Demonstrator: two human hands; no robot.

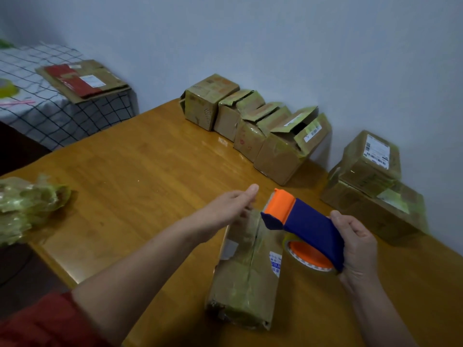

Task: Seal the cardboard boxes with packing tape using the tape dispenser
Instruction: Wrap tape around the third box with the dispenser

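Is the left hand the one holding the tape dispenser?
No, the right hand grips the blue and orange tape dispenser, while the left hand lies open at the far end of the box.

Orange-brown wooden worktop (130, 171) open left of left hand (225, 209). Between hands: blue-and-orange plastic tape dispenser (313, 226), gripped by right hand (358, 249). Row of four brown cardboard boxes (250, 126) ahead. Two stacked taped boxes (370, 186) just beyond right hand. Crumpled greenish tape wad (27, 204) far left.
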